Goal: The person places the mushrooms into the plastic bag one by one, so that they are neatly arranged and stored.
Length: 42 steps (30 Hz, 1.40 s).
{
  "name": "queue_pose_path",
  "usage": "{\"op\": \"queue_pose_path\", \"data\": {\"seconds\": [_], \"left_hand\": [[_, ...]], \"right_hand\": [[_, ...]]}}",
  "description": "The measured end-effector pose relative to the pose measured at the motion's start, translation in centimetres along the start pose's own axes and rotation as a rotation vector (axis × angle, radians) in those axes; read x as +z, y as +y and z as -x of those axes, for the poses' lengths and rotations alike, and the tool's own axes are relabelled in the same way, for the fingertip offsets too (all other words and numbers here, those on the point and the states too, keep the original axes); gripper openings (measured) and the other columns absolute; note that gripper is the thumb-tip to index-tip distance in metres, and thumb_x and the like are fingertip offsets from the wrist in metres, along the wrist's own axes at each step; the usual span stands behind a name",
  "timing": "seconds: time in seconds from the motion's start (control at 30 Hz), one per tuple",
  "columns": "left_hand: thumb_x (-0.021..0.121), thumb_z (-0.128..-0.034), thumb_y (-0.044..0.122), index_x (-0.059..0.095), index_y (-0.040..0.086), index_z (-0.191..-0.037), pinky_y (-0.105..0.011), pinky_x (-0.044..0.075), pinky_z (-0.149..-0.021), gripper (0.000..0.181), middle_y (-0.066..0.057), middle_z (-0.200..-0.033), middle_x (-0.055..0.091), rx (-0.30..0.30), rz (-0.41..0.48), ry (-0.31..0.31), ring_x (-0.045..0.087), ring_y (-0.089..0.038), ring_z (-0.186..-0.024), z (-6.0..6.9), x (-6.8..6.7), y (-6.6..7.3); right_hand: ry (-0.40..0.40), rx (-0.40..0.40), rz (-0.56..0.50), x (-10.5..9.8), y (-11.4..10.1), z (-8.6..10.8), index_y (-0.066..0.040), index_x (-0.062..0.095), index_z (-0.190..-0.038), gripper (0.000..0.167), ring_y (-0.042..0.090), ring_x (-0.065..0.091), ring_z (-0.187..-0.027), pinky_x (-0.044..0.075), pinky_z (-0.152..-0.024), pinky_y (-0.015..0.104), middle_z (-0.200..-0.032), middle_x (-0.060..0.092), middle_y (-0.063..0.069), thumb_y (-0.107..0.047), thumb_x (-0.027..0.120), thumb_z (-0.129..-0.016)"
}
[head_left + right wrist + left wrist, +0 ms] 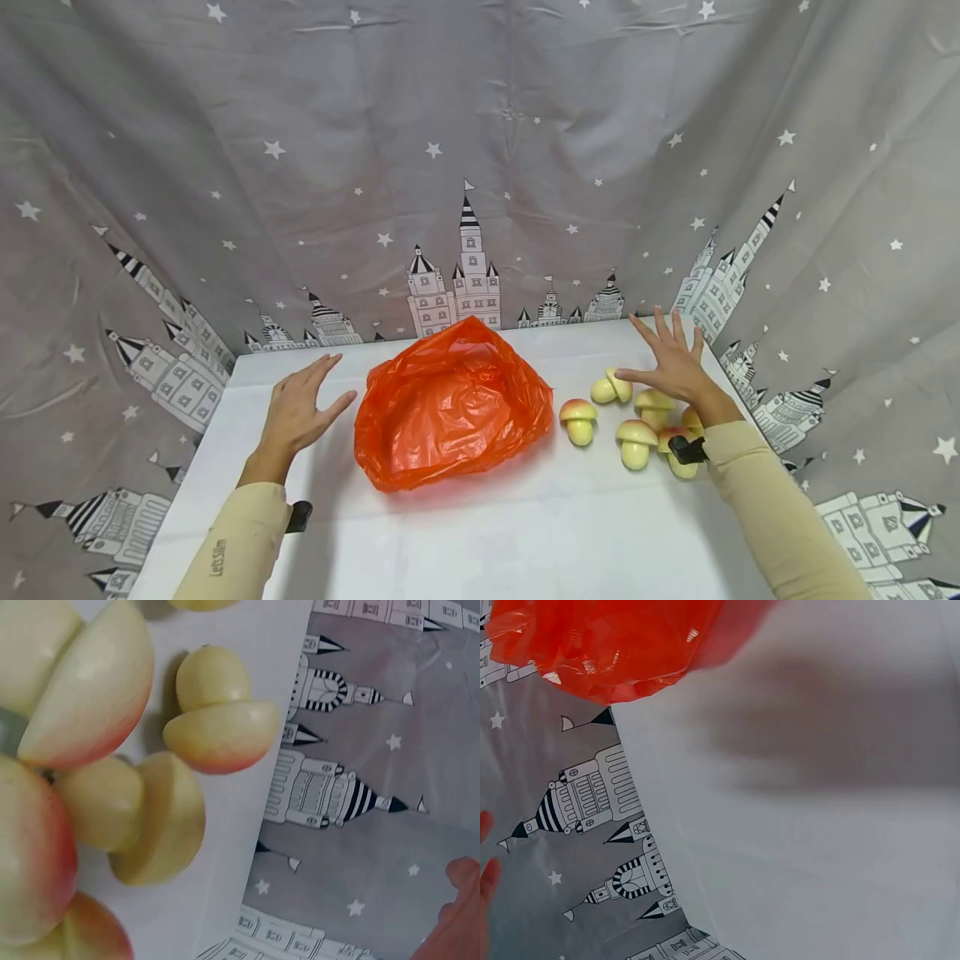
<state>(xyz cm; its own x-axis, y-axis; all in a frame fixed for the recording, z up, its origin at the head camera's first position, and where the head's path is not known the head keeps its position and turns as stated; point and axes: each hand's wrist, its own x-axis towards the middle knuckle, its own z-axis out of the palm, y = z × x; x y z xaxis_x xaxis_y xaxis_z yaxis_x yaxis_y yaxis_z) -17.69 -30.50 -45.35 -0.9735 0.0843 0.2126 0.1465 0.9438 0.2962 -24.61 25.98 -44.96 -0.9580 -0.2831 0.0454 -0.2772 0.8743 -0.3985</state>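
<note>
A red plastic bag [457, 425] lies on the table with its mouth spread wide toward me. My left hand [300, 408] hovers to the left of the bag, apart from it, fingers extended and thumb out. Over the group of toy mushrooms [636, 442] on the right, my right hand [671, 362] is held with its fingers spread, holding nothing. The mushrooms have yellow stems and yellow caps blushed with red; one mushroom [578, 421] lies nearest the bag. In the right wrist view several mushrooms [225, 735] show close up, and fingertips [457, 900] appear at the lower right.
A white table [465, 550] carries the bag and the mushrooms. Grey curtains [450, 100] printed with stars and castles stand behind and along both sides of it. Black wrist straps [299, 517] show at both sleeves.
</note>
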Motion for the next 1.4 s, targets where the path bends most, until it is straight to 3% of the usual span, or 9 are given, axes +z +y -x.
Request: {"op": "queue_pose_path", "data": {"seconds": [0.2,0.4,0.57,0.8,1.03,1.2,1.3,1.4], "left_hand": [[0.059,-0.0886,0.051,0.032,0.013,-0.15,-0.071,0.022,-0.104,0.076,-0.025,-0.148,0.035,-0.116,0.128,-0.131,0.031,-0.048,-0.132,-0.3,0.0,0.2],[0.061,-0.09,0.047,0.027,0.014,-0.152,-0.068,0.035,-0.098,0.078,-0.024,-0.147,0.036,-0.197,0.343,-0.222,0.037,-0.046,-0.128,-0.3,1.2,0.2],[0.061,-0.092,0.044,0.026,0.014,-0.152,-0.062,0.039,-0.099,0.076,-0.024,-0.148,0.036,-0.29,0.502,-0.2,0.041,-0.046,-0.126,0.6,2.2,-0.1],[0.059,-0.0943,0.043,0.025,0.012,-0.152,-0.056,0.04,-0.102,0.074,-0.022,-0.15,0.033,-0.432,0.661,-0.129,0.04,-0.042,-0.129,1.9,3.4,-0.5],[0.055,-0.0977,0.036,0.027,0.009,-0.152,-0.047,0.04,-0.105,0.067,-0.023,-0.147,0.037,-0.452,0.812,-0.122,0.044,-0.039,-0.128,2.0,3.6,-0.8],[0.052,-0.0993,0.035,0.026,0.009,-0.152,-0.041,0.042,-0.104,0.064,-0.023,-0.147,0.039,-0.474,0.905,-0.14,0.048,-0.031,-0.125,2.3,3.7,-0.5],[0.051,-0.1004,0.032,0.024,0.011,-0.153,-0.042,0.039,-0.107,0.062,-0.021,-0.148,0.038,-0.483,0.976,-0.153,0.049,-0.021,-0.122,2.4,3.7,-0.3],[0.05,-0.101,0.029,0.024,0.011,-0.153,-0.042,0.038,-0.108,0.061,-0.02,-0.15,0.036,-0.497,1.034,-0.17,0.048,-0.02,-0.123,2.5,4.0,-0.1]], "right_hand": [[0.002,-0.002,-0.042,-0.3,1.3,0.7,-0.02,0.014,-0.156,0.099,0.043,-0.021,-0.141,-0.021,-0.103,0.066,-0.158,-0.009,0.021,-0.06,0.065,-0.081],[0.022,0.024,-0.078,-0.3,2.9,2.6,-0.017,0.014,-0.155,0.098,0.047,-0.018,-0.14,-0.017,-0.104,0.068,-0.157,-0.005,0.026,-0.055,0.067,-0.082],[0.071,0.017,-0.133,-0.2,4.0,3.7,-0.015,0.017,-0.155,0.098,0.046,-0.015,-0.142,-0.014,-0.104,0.07,-0.158,-0.002,0.025,-0.05,0.071,-0.081],[0.105,0.053,-0.244,-0.1,5.6,5.3,-0.011,0.02,-0.154,0.094,0.049,-0.001,-0.142,0.0,-0.098,0.079,-0.157,0.008,0.026,-0.04,0.073,-0.081],[0.16,0.122,-0.296,1.1,7.4,7.0,0.0,0.025,-0.15,0.089,0.054,0.011,-0.139,0.005,-0.102,0.076,-0.151,0.02,0.033,-0.037,0.072,-0.084],[0.143,0.209,-0.395,1.8,8.0,7.9,0.0,0.025,-0.15,0.088,0.056,0.011,-0.137,0.011,-0.102,0.075,-0.152,0.016,0.034,-0.033,0.073,-0.084],[0.139,0.223,-0.413,2.2,8.3,8.3,0.002,0.028,-0.148,0.084,0.056,0.011,-0.137,0.01,-0.103,0.074,-0.151,0.017,0.034,-0.032,0.072,-0.085],[0.14,0.222,-0.393,2.6,8.6,8.6,0.005,0.034,-0.145,0.079,0.056,0.011,-0.137,0.008,-0.103,0.074,-0.15,0.02,0.035,-0.031,0.072,-0.085]]}}
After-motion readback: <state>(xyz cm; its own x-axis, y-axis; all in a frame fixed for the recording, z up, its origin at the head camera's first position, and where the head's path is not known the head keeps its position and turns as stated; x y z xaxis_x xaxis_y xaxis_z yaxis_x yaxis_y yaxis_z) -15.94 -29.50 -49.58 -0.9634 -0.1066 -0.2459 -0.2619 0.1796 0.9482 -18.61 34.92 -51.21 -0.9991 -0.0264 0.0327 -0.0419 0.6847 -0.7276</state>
